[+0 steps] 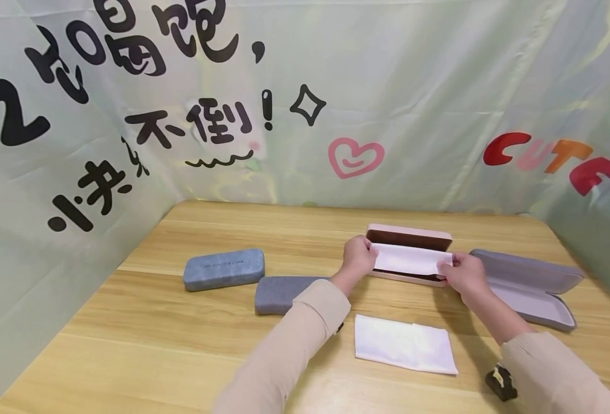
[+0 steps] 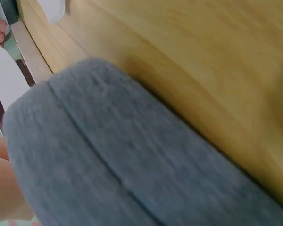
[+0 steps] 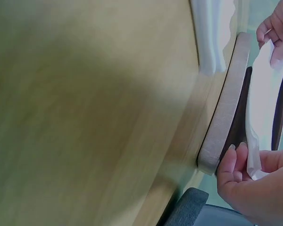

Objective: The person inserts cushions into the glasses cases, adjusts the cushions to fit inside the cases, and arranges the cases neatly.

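A folded white cloth point(image 1: 411, 259) is stretched level over an open pink glasses case point(image 1: 411, 232) with a dark brown lining. My left hand point(image 1: 359, 257) pinches the cloth's left end, while the right hand point(image 1: 466, 275) pinches its other end. In the right wrist view, the cloth point(image 3: 264, 103) hangs between both hands, and the right thumb is partly hidden. Part of the pink case's front wall point(image 3: 226, 108) shows beneath it. Nearer to me, a second folded white cloth point(image 1: 403, 344) lies flat on the wooden table.
To the right, a grey glasses case point(image 1: 527, 293) stands open. Left of my left forearm are a closed grey-blue case point(image 1: 281, 294), partly covered by the sleeve, and a closed light blue case point(image 1: 224, 270). A printed fabric backdrop point(image 1: 424, 103) rises behind the table point(image 1: 144, 345).
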Demonstrator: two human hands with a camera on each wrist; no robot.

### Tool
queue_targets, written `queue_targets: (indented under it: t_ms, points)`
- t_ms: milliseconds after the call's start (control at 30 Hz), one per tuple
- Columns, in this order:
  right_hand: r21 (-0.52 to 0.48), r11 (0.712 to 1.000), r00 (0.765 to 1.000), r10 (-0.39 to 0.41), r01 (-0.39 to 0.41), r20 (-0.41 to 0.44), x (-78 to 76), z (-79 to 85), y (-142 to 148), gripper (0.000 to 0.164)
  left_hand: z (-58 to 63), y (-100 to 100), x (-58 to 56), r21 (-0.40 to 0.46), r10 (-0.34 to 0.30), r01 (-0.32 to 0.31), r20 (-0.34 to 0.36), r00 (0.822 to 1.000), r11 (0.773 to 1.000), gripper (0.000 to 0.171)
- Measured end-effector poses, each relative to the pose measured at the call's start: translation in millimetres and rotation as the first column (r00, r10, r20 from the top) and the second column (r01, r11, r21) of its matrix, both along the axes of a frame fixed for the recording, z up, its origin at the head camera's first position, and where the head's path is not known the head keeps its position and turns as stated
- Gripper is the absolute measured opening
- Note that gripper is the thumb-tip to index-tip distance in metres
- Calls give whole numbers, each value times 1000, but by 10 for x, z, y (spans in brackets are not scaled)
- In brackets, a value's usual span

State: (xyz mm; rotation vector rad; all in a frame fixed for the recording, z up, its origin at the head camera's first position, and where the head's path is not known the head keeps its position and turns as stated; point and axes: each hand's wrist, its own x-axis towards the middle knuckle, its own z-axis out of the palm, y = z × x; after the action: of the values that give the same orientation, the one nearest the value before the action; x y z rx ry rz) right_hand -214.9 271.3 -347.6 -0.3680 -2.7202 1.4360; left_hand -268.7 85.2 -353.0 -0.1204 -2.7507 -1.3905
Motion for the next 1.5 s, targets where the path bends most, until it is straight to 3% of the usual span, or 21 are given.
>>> queue_targets:
  t_ms: [167, 433, 1133, 1300, 1500]
  points:
    - [-15, 1000, 999, -5, 6, 32, -65, -39, 31, 42, 4, 46, 2, -23, 21, -20, 18, 1000, 1000, 24]
    - [-50, 999, 995, -2, 7, 104, -114, -18, 42, 59, -8, 34, -16, -151, 53, -43, 62, 997, 988, 18]
    - [13, 999, 998, -33, 33, 53, -104, -68, -7, 49, -29, 21, -2, -146, 59, -48, 74, 996, 988, 16]
    - [52, 998, 999, -38, 36, 33, -118, -77, 2, 36, -52, 75, -7, -169, 62, -59, 17, 998, 984, 15]
    - [96, 994, 998, -47, 44, 38, -156, -83, -4, 30, -55, 124, -24, -244, 99, -84, 51, 994, 966, 15]
